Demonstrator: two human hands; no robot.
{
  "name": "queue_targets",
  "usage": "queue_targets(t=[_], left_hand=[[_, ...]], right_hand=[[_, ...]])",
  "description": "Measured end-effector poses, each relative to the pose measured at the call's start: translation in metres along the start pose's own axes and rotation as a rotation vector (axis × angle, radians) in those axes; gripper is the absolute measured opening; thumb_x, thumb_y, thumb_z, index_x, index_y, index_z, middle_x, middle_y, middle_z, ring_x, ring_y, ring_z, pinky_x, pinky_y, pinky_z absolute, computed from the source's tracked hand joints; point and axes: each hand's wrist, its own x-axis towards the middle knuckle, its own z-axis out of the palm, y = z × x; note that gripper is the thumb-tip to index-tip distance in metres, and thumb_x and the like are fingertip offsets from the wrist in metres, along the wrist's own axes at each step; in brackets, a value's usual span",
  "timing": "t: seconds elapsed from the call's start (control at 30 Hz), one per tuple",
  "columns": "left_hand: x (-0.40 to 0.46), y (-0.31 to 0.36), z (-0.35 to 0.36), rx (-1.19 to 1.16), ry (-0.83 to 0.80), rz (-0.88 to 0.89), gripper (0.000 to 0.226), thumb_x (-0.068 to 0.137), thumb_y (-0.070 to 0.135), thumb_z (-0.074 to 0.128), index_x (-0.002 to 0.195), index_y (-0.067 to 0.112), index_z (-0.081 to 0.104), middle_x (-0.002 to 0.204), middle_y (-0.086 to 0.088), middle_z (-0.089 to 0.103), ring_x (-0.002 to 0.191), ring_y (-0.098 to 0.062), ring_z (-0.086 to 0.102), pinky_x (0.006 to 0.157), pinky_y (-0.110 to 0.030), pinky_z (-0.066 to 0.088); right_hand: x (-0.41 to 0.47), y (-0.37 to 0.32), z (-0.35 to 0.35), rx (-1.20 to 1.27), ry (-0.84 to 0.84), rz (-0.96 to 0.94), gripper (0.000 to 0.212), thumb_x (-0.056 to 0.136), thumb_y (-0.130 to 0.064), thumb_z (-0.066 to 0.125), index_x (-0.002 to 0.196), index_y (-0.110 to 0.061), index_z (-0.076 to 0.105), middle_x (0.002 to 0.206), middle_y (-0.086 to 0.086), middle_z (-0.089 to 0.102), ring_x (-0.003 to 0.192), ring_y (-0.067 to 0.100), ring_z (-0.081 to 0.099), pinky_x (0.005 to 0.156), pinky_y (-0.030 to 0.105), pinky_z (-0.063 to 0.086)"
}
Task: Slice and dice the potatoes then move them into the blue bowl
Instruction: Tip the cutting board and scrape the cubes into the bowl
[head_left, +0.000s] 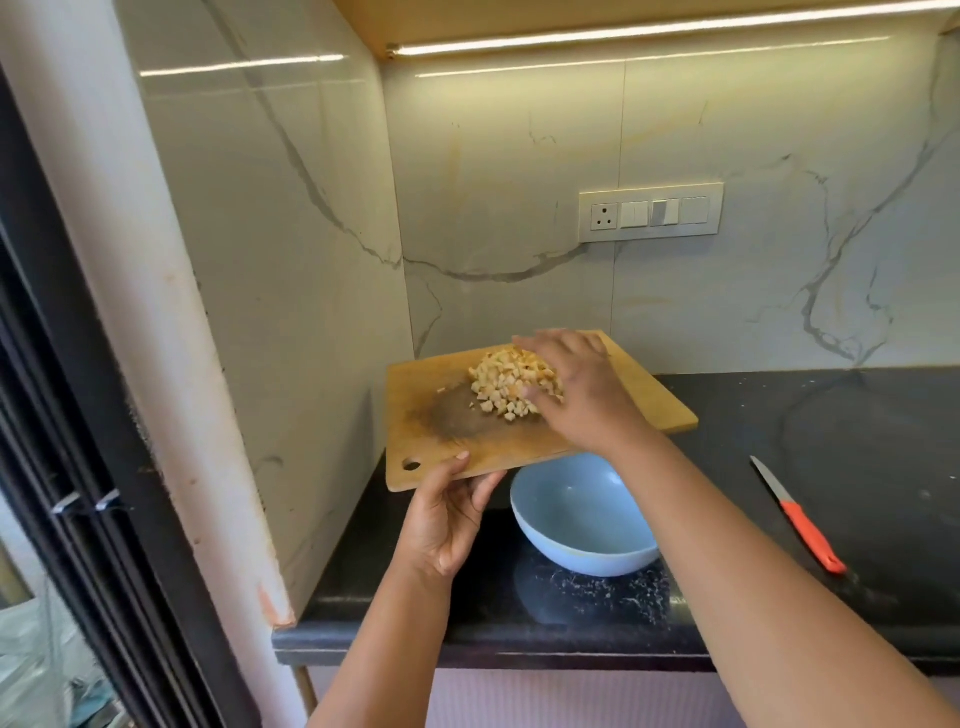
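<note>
Two hands are working: the left hand (447, 519) is gripping the wooden board (639, 387) above the blue bowl (582, 525); the right hand (576, 395), fingers straight, is touching diced potatoes (506, 384). Over-tilting risks cubes overshooting the bowl below.

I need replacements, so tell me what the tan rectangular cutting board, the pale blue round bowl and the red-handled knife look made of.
Tan rectangular cutting board: wood, matte, with grain and a dark worn patch. Pale blue round bowl: probably glazed ceramic or melamine; smooth, soft sheen. Red-handled knife: grey metal blade, handle likely plastic, uniformly bright red.
</note>
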Motion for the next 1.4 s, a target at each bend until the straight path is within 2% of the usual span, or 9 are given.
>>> queue_targets(t=[0.13,0.2,0.43,0.6,0.77,1.0,1.17,1.27,1.4], left_hand=[[0.002,-0.002,-0.003,0.068,-0.035,-0.028,0.058,0.075,-0.001,0.066,0.131,0.006,0.052,0.129,-0.02,0.062,0.12,-0.034,0.059,0.088,-0.042,0.056],[0.002,-0.003,-0.004,0.096,-0.041,-0.032,0.067,0.069,0.002,0.073,0.132,0.006,0.051,0.132,-0.02,0.06,0.124,-0.036,0.055,0.094,-0.046,0.05],[0.003,-0.003,-0.005,0.089,-0.038,-0.03,0.043,0.08,-0.003,0.062,0.121,0.007,0.056,0.118,-0.017,0.067,0.115,-0.032,0.06,0.088,-0.042,0.054],[0.004,-0.003,-0.007,0.087,-0.027,-0.022,0.055,0.075,-0.001,0.063,0.128,0.008,0.051,0.127,-0.019,0.062,0.122,-0.035,0.057,0.083,-0.039,0.059],[0.003,-0.003,-0.006,0.093,-0.011,-0.044,0.045,0.079,-0.004,0.059,0.122,0.005,0.053,0.13,-0.024,0.058,0.124,-0.038,0.054,0.08,-0.039,0.06],[0.001,-0.003,-0.004,0.106,0.025,-0.062,0.042,0.076,-0.003,0.057,0.117,0.005,0.054,0.131,-0.026,0.055,0.124,-0.04,0.052,0.081,-0.04,0.057],[0.002,-0.004,-0.005,0.113,0.021,-0.049,0.042,0.075,-0.004,0.057,0.116,0.006,0.054,0.12,-0.022,0.063,0.118,-0.038,0.057,0.08,-0.04,0.058],[0.001,-0.004,-0.006,0.119,0.011,-0.055,0.039,0.074,-0.004,0.056,0.113,0.004,0.056,0.113,-0.021,0.067,0.113,-0.037,0.061,0.083,-0.042,0.055],[0.001,-0.003,0.0,0.159,-0.004,-0.042,0.037,0.075,-0.004,0.055,0.111,0.003,0.057,0.103,-0.018,0.072,0.097,-0.03,0.069,0.086,-0.044,0.052]], right_hand=[[0.015,-0.003,0.016,-0.165,-0.329,0.083,0.054,0.086,-0.056,0.059,0.137,-0.048,0.043,0.151,-0.006,0.029,0.142,0.026,0.014,0.115,0.055,0.018],[0.017,0.0,0.018,-0.124,-0.413,0.136,0.046,0.086,-0.055,0.059,0.13,-0.048,0.048,0.146,-0.006,0.033,0.137,0.025,0.022,0.112,0.054,0.025],[-0.004,0.008,0.016,0.045,-0.326,0.091,0.02,0.091,-0.026,0.063,0.111,-0.028,0.064,0.113,0.0,0.047,0.112,0.02,0.043,0.096,0.031,0.036],[-0.033,0.012,0.006,0.092,-0.298,0.086,0.013,0.09,-0.018,0.066,0.102,-0.02,0.07,0.103,0.002,0.051,0.101,0.02,0.051,0.087,0.03,0.039],[-0.055,0.011,-0.014,0.105,-0.341,0.094,0.015,0.091,-0.013,0.065,0.103,-0.02,0.072,0.103,0.0,0.054,0.096,0.014,0.049,0.08,0.023,0.034],[-0.069,0.012,-0.047,0.122,-0.404,0.165,0.023,0.088,-0.007,0.068,0.096,-0.027,0.075,0.102,-0.005,0.064,0.097,0.012,0.06,0.089,0.031,0.047],[-0.063,0.014,-0.053,0.285,-0.357,0.322,0.025,0.085,0.002,0.068,0.091,-0.022,0.072,0.093,0.001,0.07,0.083,0.01,0.069,0.075,0.028,0.059],[-0.056,0.013,-0.046,0.221,-0.295,0.27,0.017,0.074,-0.005,0.081,0.086,-0.015,0.074,0.077,-0.005,0.067,0.064,0.001,0.059,0.064,0.011,0.05],[-0.041,0.006,-0.02,0.191,-0.256,0.143,0.02,0.081,-0.018,0.077,0.1,-0.016,0.074,0.086,-0.012,0.06,0.075,-0.003,0.052,0.068,0.01,0.04]])
